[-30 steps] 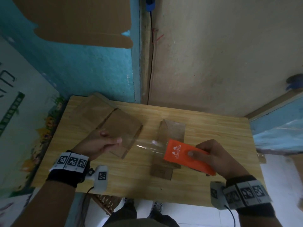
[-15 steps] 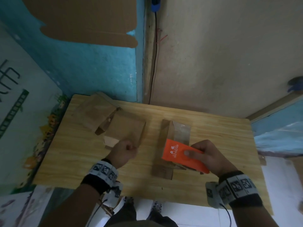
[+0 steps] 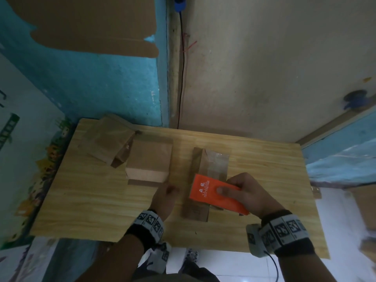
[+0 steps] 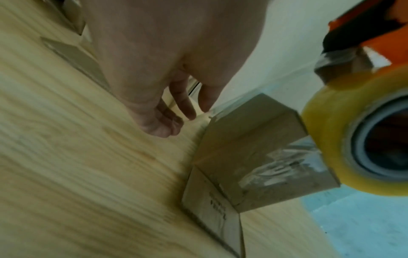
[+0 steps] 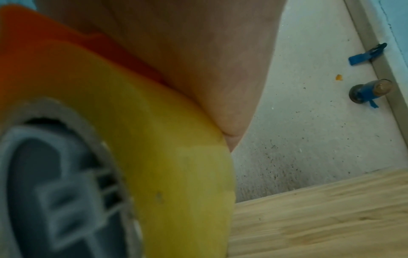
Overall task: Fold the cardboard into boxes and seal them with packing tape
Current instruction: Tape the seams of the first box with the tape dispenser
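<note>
A narrow brown cardboard box (image 3: pixel 213 163) lies on the wooden table (image 3: pixel 101 210) with clear tape over its top. My right hand (image 3: pixel 227 186) grips the orange tape dispenser (image 3: pixel 211 195), which rests on the near part of this box. The yellowish tape roll (image 4: pixel 331 122) sits against the box end (image 4: pixel 253 139), where a crinkled tape strip (image 4: pixel 276 167) is stuck. My left hand (image 3: pixel 169 189) hovers just left of the box. Its fingers (image 4: pixel 183 111) are loosely curled over the table and hold nothing. The tape roll (image 5: pixel 154 139) fills the right wrist view.
A folded box (image 3: pixel 150 159) stands left of centre, and more cardboard pieces (image 3: pixel 109 141) lie at the far left corner. A large cardboard sheet (image 3: pixel 91 23) leans on the blue wall. A black cable (image 3: pixel 181 78) runs down the wall behind the table.
My left hand let go of the stretched tape end near the left box and moved right to beside the narrow box. The dispenser stayed on the narrow box in my right hand.
</note>
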The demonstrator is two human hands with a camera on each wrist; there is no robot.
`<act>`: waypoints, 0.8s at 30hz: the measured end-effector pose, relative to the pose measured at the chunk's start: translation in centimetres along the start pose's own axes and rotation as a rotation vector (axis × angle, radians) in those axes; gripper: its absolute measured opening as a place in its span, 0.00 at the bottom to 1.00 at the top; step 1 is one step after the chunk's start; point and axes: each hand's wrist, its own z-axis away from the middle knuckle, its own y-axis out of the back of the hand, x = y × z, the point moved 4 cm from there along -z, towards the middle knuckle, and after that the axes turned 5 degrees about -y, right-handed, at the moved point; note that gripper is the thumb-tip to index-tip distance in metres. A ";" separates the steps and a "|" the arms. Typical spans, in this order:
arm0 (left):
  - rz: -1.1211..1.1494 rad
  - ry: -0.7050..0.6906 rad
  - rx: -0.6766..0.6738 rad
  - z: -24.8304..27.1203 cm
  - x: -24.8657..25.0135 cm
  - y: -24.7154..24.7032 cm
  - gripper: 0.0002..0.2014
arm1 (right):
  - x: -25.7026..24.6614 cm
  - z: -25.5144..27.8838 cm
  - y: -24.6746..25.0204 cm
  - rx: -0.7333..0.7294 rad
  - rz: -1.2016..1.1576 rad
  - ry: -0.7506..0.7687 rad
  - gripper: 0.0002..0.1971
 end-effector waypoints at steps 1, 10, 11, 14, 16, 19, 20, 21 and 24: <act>0.042 0.016 0.022 0.0 -0.2 0.0 0.14 | -0.1 -0.1 0.0 0.001 0.002 0.000 0.37; 0.301 0.217 0.152 -0.7 -2.9 0.3 0.10 | -0.6 -0.9 -0.6 -0.010 0.055 -0.016 0.33; 0.202 0.176 0.115 -0.9 -2.5 0.1 0.08 | -0.7 -1.0 -0.6 -0.010 0.059 -0.018 0.30; -0.013 0.095 0.019 -1.3 -1.7 -0.9 0.07 | -1.1 -1.2 -0.7 -0.009 0.084 -0.028 0.23; -0.090 0.061 0.002 -1.3 -1.4 -1.6 0.06 | -1.3 -1.3 -0.9 -0.016 0.101 -0.016 0.22; -0.203 0.018 -0.005 -1.0 -1.2 -2.6 0.04 | -1.5 -1.4 -1.2 -0.027 0.131 0.017 0.25; -0.179 0.012 -0.014 -0.7 -0.6 -2.8 0.05 | -1.6 -1.5 -1.3 -0.026 0.146 0.026 0.27; -0.181 -0.009 -0.018 -0.5 -0.3 -2.9 0.06 | -1.7 -1.5 -1.3 -0.025 0.159 0.032 0.28; -0.159 0.014 -0.079 0.4 0.2 -3.5 0.10 | -1.9 -1.6 -1.4 -0.007 0.194 0.041 0.24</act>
